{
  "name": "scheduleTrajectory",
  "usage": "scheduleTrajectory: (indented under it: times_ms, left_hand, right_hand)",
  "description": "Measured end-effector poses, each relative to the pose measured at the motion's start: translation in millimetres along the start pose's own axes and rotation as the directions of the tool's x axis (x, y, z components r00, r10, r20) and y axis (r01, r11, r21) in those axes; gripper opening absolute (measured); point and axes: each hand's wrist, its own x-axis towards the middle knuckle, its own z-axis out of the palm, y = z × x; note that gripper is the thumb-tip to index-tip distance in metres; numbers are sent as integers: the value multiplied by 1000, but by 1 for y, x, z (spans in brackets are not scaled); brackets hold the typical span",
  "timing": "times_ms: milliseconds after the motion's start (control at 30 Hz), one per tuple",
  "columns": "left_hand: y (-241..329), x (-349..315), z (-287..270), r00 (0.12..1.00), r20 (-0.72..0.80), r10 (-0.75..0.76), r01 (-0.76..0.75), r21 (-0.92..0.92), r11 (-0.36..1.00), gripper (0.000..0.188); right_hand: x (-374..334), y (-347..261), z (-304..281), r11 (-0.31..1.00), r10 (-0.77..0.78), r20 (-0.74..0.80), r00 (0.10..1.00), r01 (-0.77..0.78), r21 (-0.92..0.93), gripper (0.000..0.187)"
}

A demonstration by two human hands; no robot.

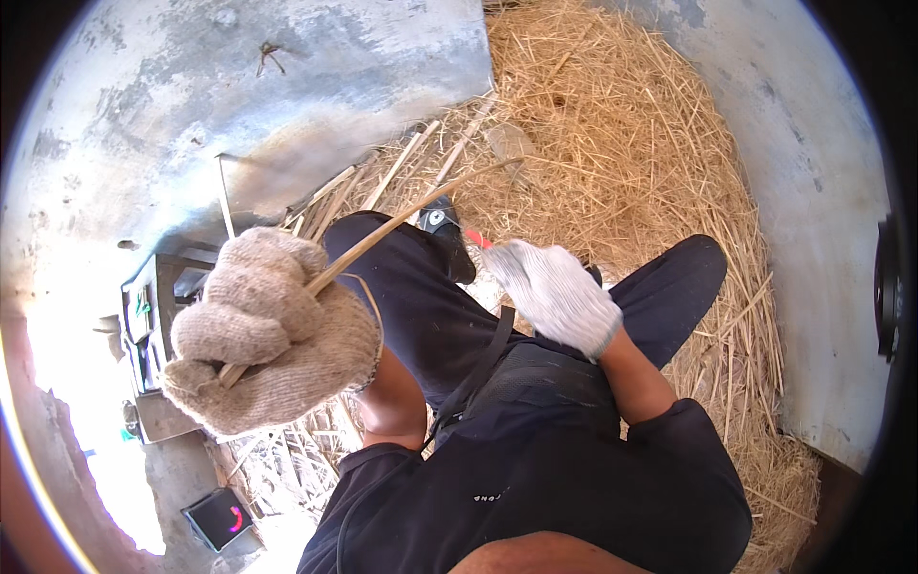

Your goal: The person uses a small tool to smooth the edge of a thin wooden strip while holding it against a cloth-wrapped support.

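Left hand (273,335) is gripping a strip (405,214), likely light and springy, best held low; right hand (557,295) is hiding its grip.

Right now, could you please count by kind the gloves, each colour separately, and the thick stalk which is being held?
Beige glove, on the left hand: 1
White glove, on the right hand: 1
Thick tan stalk, in the left grip: 1
Total: 3

Glare bleaches the lower left; the fisheye rim darkens.
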Motion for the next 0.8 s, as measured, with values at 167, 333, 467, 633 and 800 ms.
scheduleTrajectory:
  times_ms: [167, 333, 467, 633, 800]
  left_hand:
    - [4, 2, -6, 987, 158, 8, -6, -17, 1000, 33]
    - [5, -15, 24, 1000, -15, -26, 27, 90, 996, 64]
    - [7, -19, 16, 1000, -7, -14, 14, -8, 1000, 65]
    - [0, -18, 31, 979, 199, 48, -53, 20, 998, 47]
    - [-3, -12, 23, 990, -6, 138, -136, 127, 983, 66]
  right_hand:
    - [-15, -56, -30, 939, 186, -136, 973, -135, 317, 28]
    - [-5, -56, 9, 947, 41, -103, 994, -6, 321, 14]
    - [10, -15, 36, 997, -63, -279, 958, 52, -49, 19]
    - [26, 157, 69, 900, 390, -197, 900, -417, -124, 41]
    - [8, 17, 22, 911, 226, -199, 954, -134, 391, 20]
